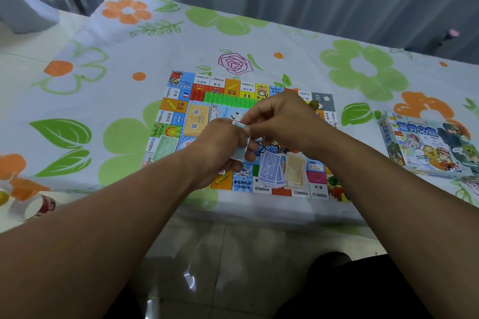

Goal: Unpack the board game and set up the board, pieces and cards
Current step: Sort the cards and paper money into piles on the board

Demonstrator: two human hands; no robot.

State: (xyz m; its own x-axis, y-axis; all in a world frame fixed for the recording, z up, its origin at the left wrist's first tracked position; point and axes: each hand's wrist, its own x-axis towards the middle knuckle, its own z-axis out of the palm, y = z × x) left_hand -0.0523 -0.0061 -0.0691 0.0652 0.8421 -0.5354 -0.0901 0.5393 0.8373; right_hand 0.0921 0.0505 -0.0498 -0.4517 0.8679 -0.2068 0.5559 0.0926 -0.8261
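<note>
The colourful game board (pixel 178 85) lies flat on the flowered tablecloth. Above its middle my left hand (pixel 220 145) grips a small stack of light-blue cards (pixel 239 154), and my right hand (pixel 280 119) pinches the stack's top edge. On the board lie a yellow card deck (pixel 197 119), a strip of green plastic pieces (pixel 228 98), a green banknote (pixel 166 147), a pile of blue banknotes (pixel 270 169) and a pile of tan banknotes (pixel 295 169). Small round pieces (pixel 333 180) sit at the board's near right corner.
The game box (pixel 427 145) lies on the table to the right of the board. A roll of tape (pixel 33 206) sits at the near left table edge. The table's front edge runs just below the board, with tiled floor beneath.
</note>
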